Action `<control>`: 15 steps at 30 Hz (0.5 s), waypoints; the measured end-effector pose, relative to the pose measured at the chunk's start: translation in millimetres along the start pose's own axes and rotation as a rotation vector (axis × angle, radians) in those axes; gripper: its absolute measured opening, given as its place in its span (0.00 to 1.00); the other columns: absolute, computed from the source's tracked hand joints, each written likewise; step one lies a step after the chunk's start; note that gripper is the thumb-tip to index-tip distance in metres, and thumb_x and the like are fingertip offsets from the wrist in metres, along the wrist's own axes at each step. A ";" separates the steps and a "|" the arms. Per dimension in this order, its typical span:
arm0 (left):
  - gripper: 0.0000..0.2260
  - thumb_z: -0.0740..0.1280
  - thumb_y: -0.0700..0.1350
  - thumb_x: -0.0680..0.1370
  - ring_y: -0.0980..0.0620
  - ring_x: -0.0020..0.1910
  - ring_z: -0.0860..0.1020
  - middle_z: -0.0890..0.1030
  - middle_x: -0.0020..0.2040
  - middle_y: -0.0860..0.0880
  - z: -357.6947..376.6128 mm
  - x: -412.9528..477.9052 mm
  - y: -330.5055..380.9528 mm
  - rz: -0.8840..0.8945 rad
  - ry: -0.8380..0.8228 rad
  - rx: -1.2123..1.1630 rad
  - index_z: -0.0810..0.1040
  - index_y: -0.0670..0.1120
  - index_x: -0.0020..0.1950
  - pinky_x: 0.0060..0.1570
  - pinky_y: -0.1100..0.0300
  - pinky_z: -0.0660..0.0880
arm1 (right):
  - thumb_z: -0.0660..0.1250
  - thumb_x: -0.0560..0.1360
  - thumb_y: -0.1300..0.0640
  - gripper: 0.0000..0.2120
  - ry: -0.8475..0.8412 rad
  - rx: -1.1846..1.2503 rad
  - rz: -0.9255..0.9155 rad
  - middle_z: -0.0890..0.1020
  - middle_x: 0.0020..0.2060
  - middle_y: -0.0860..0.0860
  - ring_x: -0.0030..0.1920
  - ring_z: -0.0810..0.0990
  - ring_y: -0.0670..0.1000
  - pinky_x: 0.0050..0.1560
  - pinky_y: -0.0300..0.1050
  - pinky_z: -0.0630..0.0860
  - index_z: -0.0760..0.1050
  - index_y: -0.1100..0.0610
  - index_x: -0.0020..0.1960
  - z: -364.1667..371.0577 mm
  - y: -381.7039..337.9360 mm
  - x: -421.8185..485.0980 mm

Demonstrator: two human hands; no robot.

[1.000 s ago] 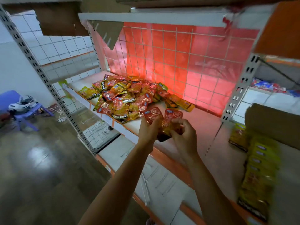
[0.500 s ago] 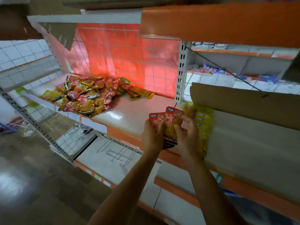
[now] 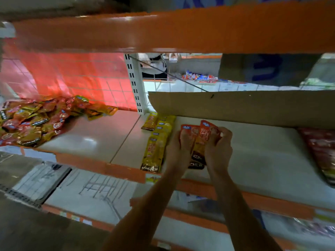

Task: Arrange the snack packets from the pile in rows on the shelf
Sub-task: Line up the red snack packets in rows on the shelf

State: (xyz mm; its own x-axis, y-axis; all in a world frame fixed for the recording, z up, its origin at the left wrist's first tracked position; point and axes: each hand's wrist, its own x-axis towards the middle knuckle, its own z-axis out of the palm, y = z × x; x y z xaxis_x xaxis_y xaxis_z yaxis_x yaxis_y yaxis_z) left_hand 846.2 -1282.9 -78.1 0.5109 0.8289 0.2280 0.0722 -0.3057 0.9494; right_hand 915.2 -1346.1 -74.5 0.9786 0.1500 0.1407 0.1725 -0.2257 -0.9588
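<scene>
Both my hands hold a small bunch of red snack packets just above the white shelf. My left hand grips the left packet, my right hand grips the right one. Right beside them on the left lies a row of yellow packets running from the back to the shelf's front edge. The loose pile of red and yellow packets sits at the far left of the neighbouring shelf bay. A row of red packets lies at the right edge.
A brown cardboard sheet leans along the back of the shelf above my hands. An orange shelf beam hangs overhead. A perforated white upright divides the two bays. Lower white shelves lie below.
The view has swung right, from the pile bay to the bay with the yellow row. My hands have carried the red packets over and lowered them beside the yellow row.
</scene>
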 end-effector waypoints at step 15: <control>0.06 0.62 0.47 0.80 0.57 0.47 0.80 0.80 0.48 0.56 178.0 -71.7 36.2 -0.189 -0.166 -0.160 0.72 0.55 0.56 0.42 0.61 0.78 | 0.59 0.80 0.49 0.19 0.021 -0.143 -0.050 0.78 0.34 0.47 0.32 0.74 0.44 0.29 0.38 0.65 0.65 0.57 0.67 -187.9 79.9 68.2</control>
State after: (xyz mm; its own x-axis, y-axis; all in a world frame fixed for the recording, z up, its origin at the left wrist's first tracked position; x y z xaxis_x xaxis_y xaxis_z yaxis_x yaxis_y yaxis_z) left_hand 964.7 -1436.8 -98.5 0.6351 0.7722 0.0182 0.0503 -0.0648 0.9966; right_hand 1016.8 -1534.8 -95.2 0.9702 0.1445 0.1943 0.2341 -0.3539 -0.9055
